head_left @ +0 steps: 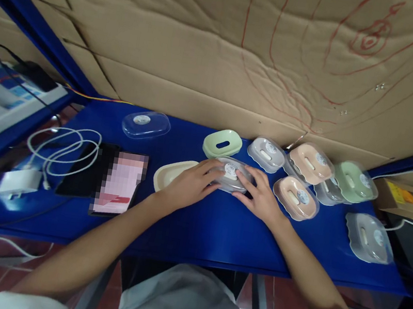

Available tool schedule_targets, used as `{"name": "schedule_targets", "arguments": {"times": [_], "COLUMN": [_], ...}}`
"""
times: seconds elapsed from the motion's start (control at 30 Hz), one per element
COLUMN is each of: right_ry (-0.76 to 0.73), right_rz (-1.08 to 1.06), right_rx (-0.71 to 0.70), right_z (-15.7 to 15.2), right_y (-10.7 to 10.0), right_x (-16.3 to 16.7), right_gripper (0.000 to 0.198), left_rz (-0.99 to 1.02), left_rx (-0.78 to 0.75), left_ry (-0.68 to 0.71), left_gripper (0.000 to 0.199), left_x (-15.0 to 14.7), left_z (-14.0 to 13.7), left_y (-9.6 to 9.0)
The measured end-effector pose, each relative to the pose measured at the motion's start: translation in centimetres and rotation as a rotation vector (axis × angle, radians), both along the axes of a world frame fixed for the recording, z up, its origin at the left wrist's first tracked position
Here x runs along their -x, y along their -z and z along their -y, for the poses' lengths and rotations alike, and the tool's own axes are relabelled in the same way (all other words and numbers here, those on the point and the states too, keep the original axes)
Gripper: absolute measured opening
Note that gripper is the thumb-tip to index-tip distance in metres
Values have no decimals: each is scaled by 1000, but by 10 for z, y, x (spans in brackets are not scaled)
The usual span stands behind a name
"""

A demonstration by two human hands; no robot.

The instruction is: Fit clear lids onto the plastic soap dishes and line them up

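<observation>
Both hands grip one clear-lidded soap box point(231, 175) at the table's point(218, 229) middle: left hand point(192, 182) on its left end, right hand point(258, 194) on its right, long axis running sideways between them.

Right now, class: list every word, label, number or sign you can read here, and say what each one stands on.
Cardboard sheet, top left corner: dark stencilled letters, cut off, not readable.
Cardboard sheet: red hand-drawn curves and a spiral, no words.
Round stickers on the clear lids, such as the one between the left hand and right hand: too small.
Phone screen: blurred.
</observation>
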State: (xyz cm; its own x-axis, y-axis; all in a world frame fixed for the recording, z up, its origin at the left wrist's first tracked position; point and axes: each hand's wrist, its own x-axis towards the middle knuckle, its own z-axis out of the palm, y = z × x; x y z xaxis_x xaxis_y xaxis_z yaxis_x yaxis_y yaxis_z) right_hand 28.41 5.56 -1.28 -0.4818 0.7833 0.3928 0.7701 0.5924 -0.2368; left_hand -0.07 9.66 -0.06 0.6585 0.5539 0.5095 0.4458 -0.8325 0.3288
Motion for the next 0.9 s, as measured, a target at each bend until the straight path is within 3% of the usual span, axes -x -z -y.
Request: {"name": "schedule_targets", "arguments": {"times": [0.2,0.43,0.57,0.73,0.9], "right_ry": [7,64,72,24,-174], "right_rz": [43,112,127,95,108], "right_rx": [-1,26,-41,-113,-95], "right_z": [2,12,5,3,19], "right_y": [-12,-34,-20,-5,-7], "right_x": [2,-4,2,17,39], "right_gripper": [60,57,23,42,45], "left_rz": [-6,-339,-495,-588,-476], "left_rx": [93,-20,-38,54,57], "left_ry": [-37,-386,-531,-572,-584], "left_gripper": [35,46,40,42,46], "left_x": [-1,1,30,53,38], "left_z": [-21,-43,-37,-19,14], "left_y": [-14,-22,-26,-25,-10]}}
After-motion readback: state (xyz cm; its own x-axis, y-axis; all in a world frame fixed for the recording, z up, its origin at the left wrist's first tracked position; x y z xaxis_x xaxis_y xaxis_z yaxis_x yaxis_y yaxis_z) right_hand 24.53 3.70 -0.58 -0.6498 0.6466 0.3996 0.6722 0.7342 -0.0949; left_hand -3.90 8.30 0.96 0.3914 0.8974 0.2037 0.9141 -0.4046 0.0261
